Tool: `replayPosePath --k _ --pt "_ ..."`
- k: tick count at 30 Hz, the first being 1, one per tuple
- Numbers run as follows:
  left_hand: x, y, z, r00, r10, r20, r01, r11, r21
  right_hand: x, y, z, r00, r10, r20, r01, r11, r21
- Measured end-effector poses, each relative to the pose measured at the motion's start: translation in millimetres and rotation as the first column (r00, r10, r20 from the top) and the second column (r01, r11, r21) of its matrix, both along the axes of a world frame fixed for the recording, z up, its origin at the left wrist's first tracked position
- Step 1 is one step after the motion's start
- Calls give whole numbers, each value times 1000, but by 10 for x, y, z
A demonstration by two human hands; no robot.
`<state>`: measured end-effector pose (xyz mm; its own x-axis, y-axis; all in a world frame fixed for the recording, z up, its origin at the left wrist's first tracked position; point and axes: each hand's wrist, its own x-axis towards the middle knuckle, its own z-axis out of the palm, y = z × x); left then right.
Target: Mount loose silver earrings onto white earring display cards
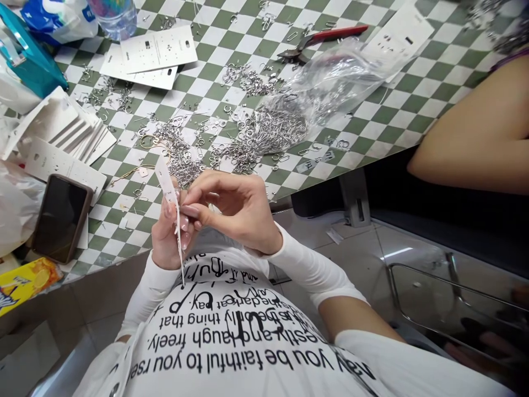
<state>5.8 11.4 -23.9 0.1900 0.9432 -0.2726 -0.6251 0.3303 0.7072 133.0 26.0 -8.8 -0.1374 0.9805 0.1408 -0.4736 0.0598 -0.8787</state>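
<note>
Left hand (169,234) clenched on a narrow white earring card (168,190) held upright just past the checkered table's (372,127) near edge; right hand (233,212) curled beside it, fingertips (190,210) pinched closed against the card, any tiny piece between them too small to tell. Beyond, silver earring hooks (252,138) heaped mid-table against a clear plastic bag (326,88). Dark phone (61,218) near the left edge, stacked cards (74,132) past it, red-handled pliers (314,41) towards the far edge, a co-worker's bare arm (475,138) off the right corner.
</note>
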Motion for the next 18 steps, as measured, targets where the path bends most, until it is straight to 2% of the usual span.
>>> replayPosePath --k 3,5,9,11,13,15,18 --pt "0 9 30 996 -5 -85 9 999 44 39 9 25 1000 7 30 -9 999 49" --pt "-17 38 42 988 23 -154 -4 992 124 93 21 35 999 15 44 -18 996 87" --pt "-95 131 38 960 177 -218 -87 925 370 201 7 26 987 -36 159 0 976 219" --pt "-124 176 30 955 199 -219 -87 897 434 212 -27 3 959 -106 263 13 943 333" --pt "-118 208 29 953 199 -228 -72 881 467 195 -60 -28 917 -243 317 83 891 446" --pt "-72 219 39 933 239 -270 -84 873 480 178 -69 -60 848 -412 334 180 816 550" --pt "43 175 68 847 378 -375 -189 872 451 206 -18 -108 655 -651 383 210 644 735"
